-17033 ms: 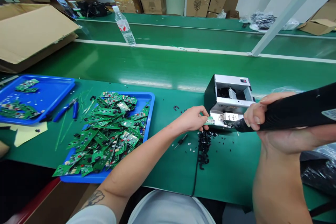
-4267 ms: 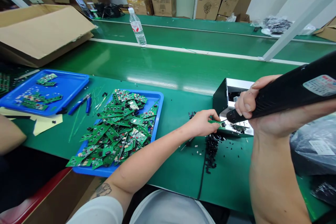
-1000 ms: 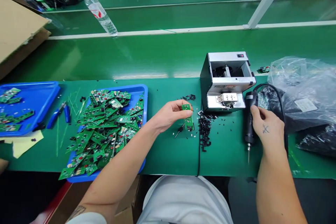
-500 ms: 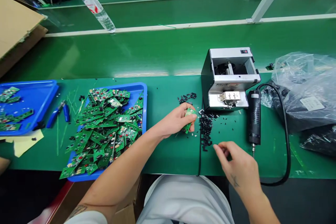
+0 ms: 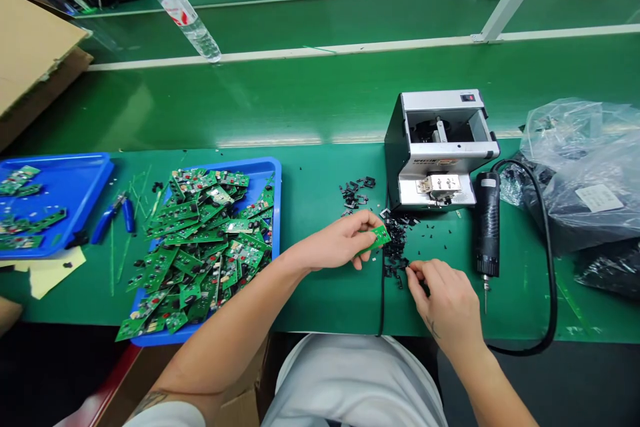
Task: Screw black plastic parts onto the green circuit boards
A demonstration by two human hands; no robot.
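A small green circuit board (image 5: 379,237) is pinched in my left hand (image 5: 350,240), held over the green bench just left of the loose black parts. My right hand (image 5: 445,300) is closed, thumb and fingertips together at the lower right edge of the pile of small black plastic parts (image 5: 397,240); whatever is between the fingertips is too small to make out. A second cluster of black parts (image 5: 354,193) lies beyond my left hand. On the left, a blue tray (image 5: 276,213) is heaped with green circuit boards (image 5: 200,233).
Behind the pile stands a grey and black machine (image 5: 440,153). A black electric screwdriver (image 5: 487,227) with a thick cable lies right of it, beside plastic bags (image 5: 590,173). Pliers (image 5: 107,220), another blue tray (image 5: 75,213) and a water bottle (image 5: 187,20) are leftward.
My left hand has turned the circuit board so it points right, towards the black parts. My right hand has moved slightly up and its fingertips now meet the pile's edge.
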